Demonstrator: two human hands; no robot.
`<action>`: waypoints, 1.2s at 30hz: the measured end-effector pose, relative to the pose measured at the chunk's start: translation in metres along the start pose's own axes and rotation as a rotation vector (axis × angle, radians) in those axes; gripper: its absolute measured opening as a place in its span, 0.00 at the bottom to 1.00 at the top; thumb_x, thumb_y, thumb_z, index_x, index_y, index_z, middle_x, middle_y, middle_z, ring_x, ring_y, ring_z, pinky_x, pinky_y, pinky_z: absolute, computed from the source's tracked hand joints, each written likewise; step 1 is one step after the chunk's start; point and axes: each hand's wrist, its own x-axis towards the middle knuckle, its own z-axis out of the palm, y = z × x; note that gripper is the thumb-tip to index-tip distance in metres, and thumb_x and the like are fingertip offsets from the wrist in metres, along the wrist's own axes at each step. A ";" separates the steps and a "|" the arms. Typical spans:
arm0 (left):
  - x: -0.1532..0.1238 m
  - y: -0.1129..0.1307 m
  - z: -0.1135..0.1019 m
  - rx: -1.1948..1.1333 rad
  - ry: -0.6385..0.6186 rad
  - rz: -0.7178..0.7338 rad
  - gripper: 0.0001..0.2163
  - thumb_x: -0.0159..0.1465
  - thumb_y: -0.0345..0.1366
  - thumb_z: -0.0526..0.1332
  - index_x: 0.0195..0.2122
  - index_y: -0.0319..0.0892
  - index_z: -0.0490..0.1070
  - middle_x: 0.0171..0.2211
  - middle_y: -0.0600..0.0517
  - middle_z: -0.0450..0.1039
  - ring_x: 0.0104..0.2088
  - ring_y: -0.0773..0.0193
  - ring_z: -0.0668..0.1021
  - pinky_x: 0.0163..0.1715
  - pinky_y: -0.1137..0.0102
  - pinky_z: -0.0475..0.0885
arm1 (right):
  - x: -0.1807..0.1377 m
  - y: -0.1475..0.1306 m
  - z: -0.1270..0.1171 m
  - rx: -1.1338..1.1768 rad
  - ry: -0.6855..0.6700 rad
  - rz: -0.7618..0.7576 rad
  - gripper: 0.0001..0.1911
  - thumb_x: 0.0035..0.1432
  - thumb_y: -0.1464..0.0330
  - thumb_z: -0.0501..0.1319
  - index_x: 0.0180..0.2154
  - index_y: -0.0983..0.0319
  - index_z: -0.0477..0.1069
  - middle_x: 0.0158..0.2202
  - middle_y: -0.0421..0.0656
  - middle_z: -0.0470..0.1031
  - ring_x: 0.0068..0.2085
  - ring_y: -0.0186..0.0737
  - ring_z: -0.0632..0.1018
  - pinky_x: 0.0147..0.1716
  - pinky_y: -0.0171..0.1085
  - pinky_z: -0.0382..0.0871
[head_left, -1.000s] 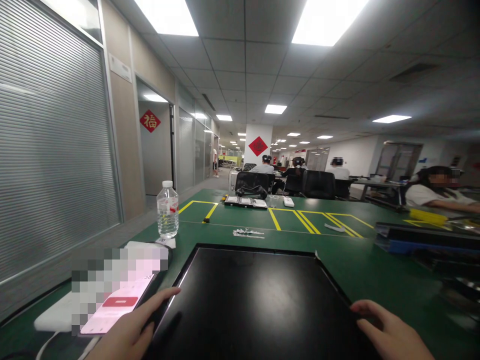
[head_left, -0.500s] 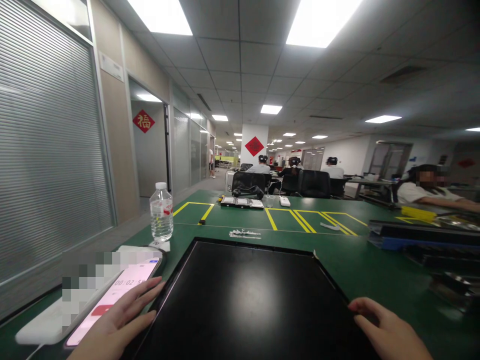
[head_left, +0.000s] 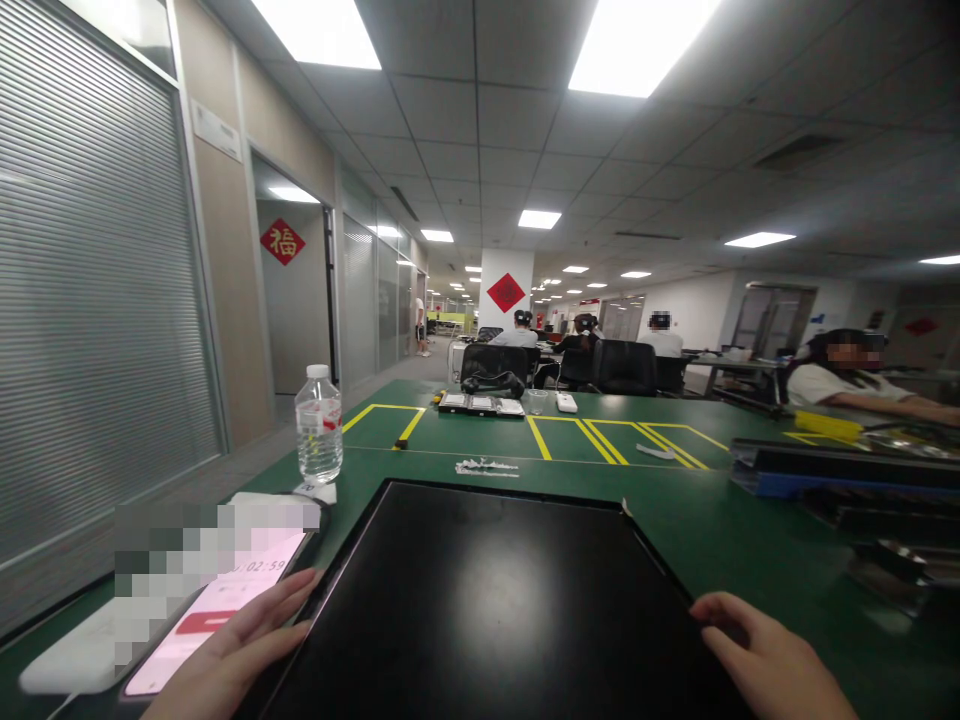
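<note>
Two bare hands sat at the bottom edge of the frame, one on each side of a large flat black glossy panel (head_left: 487,600) that lay on the green work table (head_left: 720,540). Left hand (head_left: 225,655), lower left: fingers stretched out flat and loosely spread, gripping nothing, fingertips (head_left: 296,585) lying across the lower part of a smartphone with a pink lit screen (head_left: 202,625) and reaching to the panel's left edge. Phone lay flat, just beside the panel, its upper part blurred out; a red bar and timer digits showed on the screen. Right hand (head_left: 765,655), lower right: fingers extended and slightly curled, resting on the panel's right edge near the corner, closed on nothing. Panel filled the lower centre of the frame, flat, its far edge toward mid-frame.

Left of the phone, a white slab-shaped power bank (head_left: 64,660) at the table's edge. Beyond the phone, centre left, a clear plastic water bottle with a white cap (head_left: 319,425) stood upright. Yellow tape lines (head_left: 592,440) marked the table further back. Dark stacked trays (head_left: 847,470) at right. Seated people (head_left: 840,380) at desks in the background.
</note>
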 end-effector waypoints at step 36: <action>-0.016 0.000 0.029 -0.141 -0.085 -0.117 0.55 0.34 0.46 0.76 0.62 0.45 0.50 0.32 0.50 0.84 0.38 0.41 0.82 0.35 0.55 0.77 | -0.001 0.001 0.002 0.002 0.035 -0.031 0.14 0.46 0.61 0.51 0.32 0.53 0.74 0.36 0.39 0.78 0.38 0.48 0.76 0.37 0.40 0.67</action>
